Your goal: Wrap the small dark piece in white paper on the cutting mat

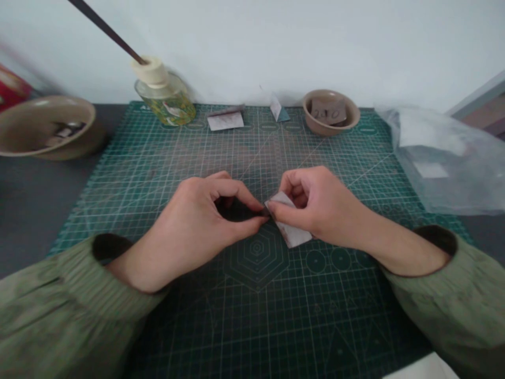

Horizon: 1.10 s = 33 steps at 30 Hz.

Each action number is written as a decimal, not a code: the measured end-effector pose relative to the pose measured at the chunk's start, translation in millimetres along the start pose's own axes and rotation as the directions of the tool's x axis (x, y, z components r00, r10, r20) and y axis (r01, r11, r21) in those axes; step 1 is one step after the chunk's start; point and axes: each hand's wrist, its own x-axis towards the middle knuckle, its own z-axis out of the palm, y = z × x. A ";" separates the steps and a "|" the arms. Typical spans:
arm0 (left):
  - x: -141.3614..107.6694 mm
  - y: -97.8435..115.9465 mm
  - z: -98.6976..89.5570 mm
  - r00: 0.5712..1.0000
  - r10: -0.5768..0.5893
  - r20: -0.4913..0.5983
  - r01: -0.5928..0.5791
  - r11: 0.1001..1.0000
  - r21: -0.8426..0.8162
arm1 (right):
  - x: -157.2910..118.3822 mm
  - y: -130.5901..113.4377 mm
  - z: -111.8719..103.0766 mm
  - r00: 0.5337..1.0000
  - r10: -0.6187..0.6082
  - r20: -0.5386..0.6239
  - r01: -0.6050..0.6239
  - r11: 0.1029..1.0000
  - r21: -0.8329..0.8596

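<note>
My left hand [205,221] is closed in a pinch, thumb and forefinger meeting on a small dark piece, mostly hidden between the fingertips. Just to its right, my right hand [315,202] grips a small folded piece of sandpaper [294,236], pale on its outer side. The sandpaper's upper corner touches or nearly touches the left fingertips. Both hands are held over the middle of a green cutting mat [252,316] printed with a white grid.
Along the wall stand a bottle with a stick [168,100], folded sandpaper [225,121], a small folded piece [278,110] and a bowl with a numbered scrap [315,126]. A larger bowl [84,129] holds small pieces at left. A plastic bag [465,184] lies right; white paper [422,368] is near.
</note>
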 end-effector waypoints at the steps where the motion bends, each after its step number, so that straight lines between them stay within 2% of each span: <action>1: 0.2 0.4 -0.1 1.000 -0.001 0.001 0.001 1.000 0.002 | 0.2 0.0 -0.1 1.000 -0.006 0.009 0.006 1.000 -0.006; 10: 0.7 5.3 -0.4 1.000 0.025 -0.005 -0.024 0.998 0.066 | -0.7 -0.6 0.3 1.000 -0.016 -0.006 0.015 1.000 -0.020; 17: 0.3 6.0 -0.2 1.000 -0.013 -0.023 0.013 1.000 0.013 | -0.4 -2.3 0.5 1.000 -0.010 0.005 0.010 1.000 -0.018; 20: 0.1 4.6 0.0 1.000 0.003 -0.027 -0.003 1.000 -0.008 | -0.8 -2.1 0.7 1.000 -0.008 0.026 0.009 1.000 -0.022; 24: -0.2 5.3 0.3 0.999 0.015 -0.037 -0.016 1.000 -0.019 | -0.6 -2.6 0.9 1.000 -0.026 -0.018 0.025 0.999 -0.045; 33: 0.0 4.7 -1.0 1.000 0.016 -0.021 -0.017 1.000 -0.020 | -0.1 -3.5 0.1 1.000 0.027 0.012 -0.026 0.999 -0.029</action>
